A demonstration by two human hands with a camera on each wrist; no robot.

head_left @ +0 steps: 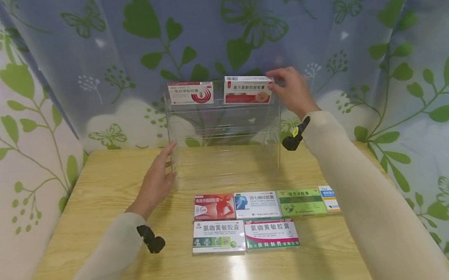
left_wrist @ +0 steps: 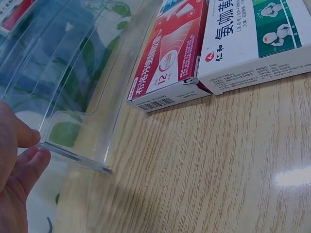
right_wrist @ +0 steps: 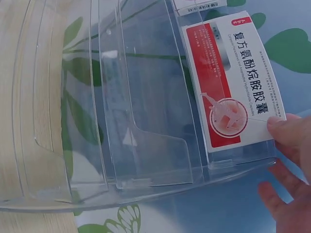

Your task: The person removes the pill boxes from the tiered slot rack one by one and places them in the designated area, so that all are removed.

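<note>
A clear tiered display rack stands upright at the table's back. In its top tier, a white and red medicine box leans at the right, its right end pinched between thumb and finger of my right hand. To its left in the same tier is another white and pink medicine box. The fingers of my left hand touch the rack's left side; the wrist view shows thumb and fingertips at its edge. The rack's lower tiers hold no boxes.
Several medicine boxes lie flat in two rows before the rack: red, white and blue, green, a partly hidden blue and white one, white and green, white and pink. Patterned curtain hangs close behind.
</note>
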